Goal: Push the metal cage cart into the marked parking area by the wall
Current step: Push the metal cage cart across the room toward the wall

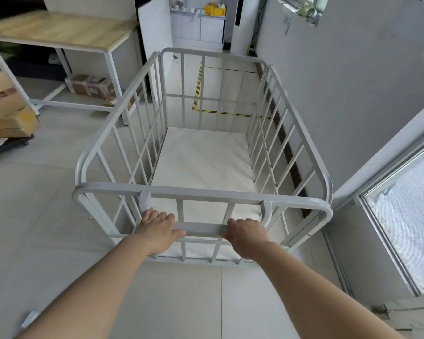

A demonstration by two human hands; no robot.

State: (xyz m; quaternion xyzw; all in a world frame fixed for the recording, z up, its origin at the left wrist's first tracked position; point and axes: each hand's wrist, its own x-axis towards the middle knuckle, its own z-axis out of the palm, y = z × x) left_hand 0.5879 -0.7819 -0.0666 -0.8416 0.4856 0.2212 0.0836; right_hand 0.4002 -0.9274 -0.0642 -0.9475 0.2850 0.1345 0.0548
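A grey metal cage cart (pixel 206 192) with barred sides and a bare white floor panel stands in front of me on the tiled floor. My left hand (pixel 158 231) and my right hand (pixel 246 234) both grip the flat handle bar (pixel 201 228) on its near side, below the top rail. Beyond the cart's far end, yellow-and-black striped tape (pixel 197 86) marks a rectangle on the floor against the right wall (pixel 340 81). The cart's far end overlaps the near tape line in this view. The cart runs roughly parallel to the wall, close beside it.
A white-framed table with a wooden top (pixel 59 30) stands at the left, a cardboard box (pixel 91 86) under it. Stacked cartons (pixel 8 108) sit at the far left. A white board (pixel 156 28) leans behind the cart. A window (pixel 406 216) is at the right.
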